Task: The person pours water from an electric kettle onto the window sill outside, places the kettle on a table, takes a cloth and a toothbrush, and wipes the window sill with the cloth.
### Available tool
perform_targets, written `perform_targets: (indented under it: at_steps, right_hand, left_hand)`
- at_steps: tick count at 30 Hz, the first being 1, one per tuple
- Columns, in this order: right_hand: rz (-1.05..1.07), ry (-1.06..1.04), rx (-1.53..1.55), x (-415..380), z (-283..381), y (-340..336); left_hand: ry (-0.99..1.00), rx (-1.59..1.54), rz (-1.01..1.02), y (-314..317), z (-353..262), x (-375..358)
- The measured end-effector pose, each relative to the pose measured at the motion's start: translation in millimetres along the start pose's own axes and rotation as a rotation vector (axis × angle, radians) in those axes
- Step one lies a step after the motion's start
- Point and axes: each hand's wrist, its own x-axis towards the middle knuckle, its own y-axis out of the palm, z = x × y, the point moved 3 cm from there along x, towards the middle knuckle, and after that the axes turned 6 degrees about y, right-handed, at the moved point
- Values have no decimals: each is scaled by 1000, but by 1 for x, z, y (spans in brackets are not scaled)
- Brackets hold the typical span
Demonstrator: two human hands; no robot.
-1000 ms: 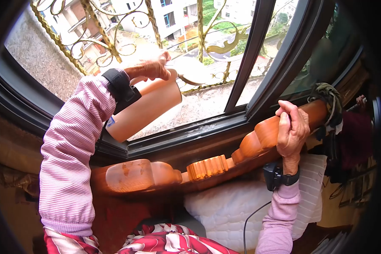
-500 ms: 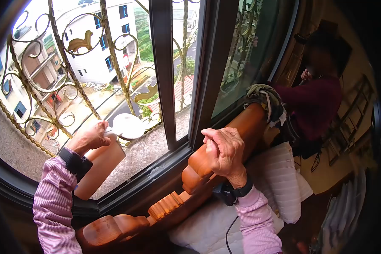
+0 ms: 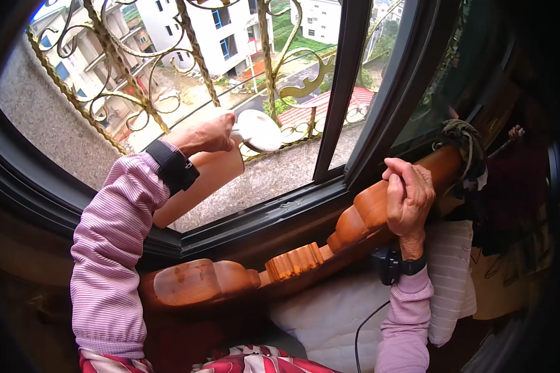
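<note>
My left hand (image 3: 210, 134) reaches through the window opening and grips the short handle of a white, round-headed utensil (image 3: 259, 130). The round head points right, close to the ornamental metal bars. Below that hand, a tan flat panel (image 3: 206, 184) slants down behind my forearm to the window frame, its upper end near my fingers. My right hand (image 3: 410, 198) lies against the carved wooden rail (image 3: 362, 213), thumb and fingers folded together, with nothing showing in them. Dark straps circle both wrists.
Twisted gold-coloured bars (image 3: 196, 53) stand outside the dark window frame (image 3: 255, 208). White quilted bedding (image 3: 449, 273) lies below the rail. A patterned cloth (image 3: 463, 149) hangs over the rail's far end. A person (image 3: 510, 161) is dimly visible at the right, and a cable (image 3: 359, 329) runs below my right wrist.
The view has shifted, so the window, rail and both hands appear farther right and higher. My left hand keeps its grip on the white utensil, and my right hand stays at the rail.
</note>
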Motion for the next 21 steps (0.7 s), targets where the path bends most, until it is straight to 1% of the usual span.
perform_targets:
  at_steps: [3,4,6,9,12,15,18,21]
  right_hand:
    - [-14,-11,-20,0,-1,0]
    - [-8,-9,-19,-1,-1,0]
    - [-7,-8,-19,-1,-2,1]
    - [-3,1,-15,-1,-1,1]
    - [-9,2,-16,0,-1,2]
    - [-4,7,-15,0,0,1]
    - [-5,7,-13,0,0,1]
    - [-7,25,-14,-2,0,1]
  left_hand:
    - [32,-53,-80,5,-3,1]
    - [-21,-39,25,4,-2,4]
    - [-50,-107,8,6,-1,4]
    - [15,-102,7,10,2,8]
    - [19,-80,38,10,0,7]
    - [-46,-142,46,5,-13,1]
    - [48,-131,-31,11,-6,2]
    - [57,-86,-1,11,-6,4]
